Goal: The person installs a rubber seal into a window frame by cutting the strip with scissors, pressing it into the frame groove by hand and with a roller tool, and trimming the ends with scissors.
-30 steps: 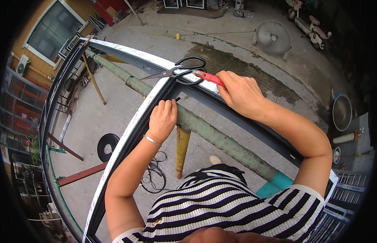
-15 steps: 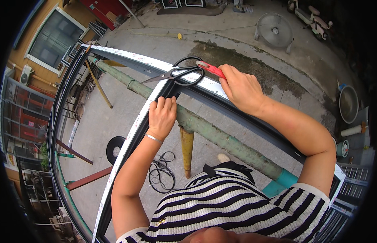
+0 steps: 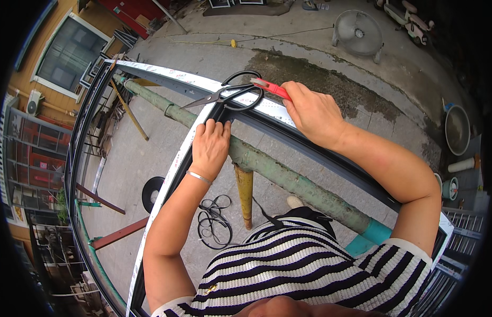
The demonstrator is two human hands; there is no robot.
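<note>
A green pipe (image 3: 288, 177) on yellow legs (image 3: 244, 198) runs beneath a black-and-white frame (image 3: 196, 80). Scissors (image 3: 220, 97) lie directly on the frame where its white faces meet, spread partly open: the blades reach left past the white edge above the pipe, the black loops sit to the right. The grey concrete floor (image 3: 166, 142) is stained dark in one patch beyond the frame. On it lie a black coil (image 3: 147, 189), a loose tangle of black strip (image 3: 219, 245) and a yellow reel (image 3: 233, 43); a large fan (image 3: 358, 33) stands farther off.
</note>
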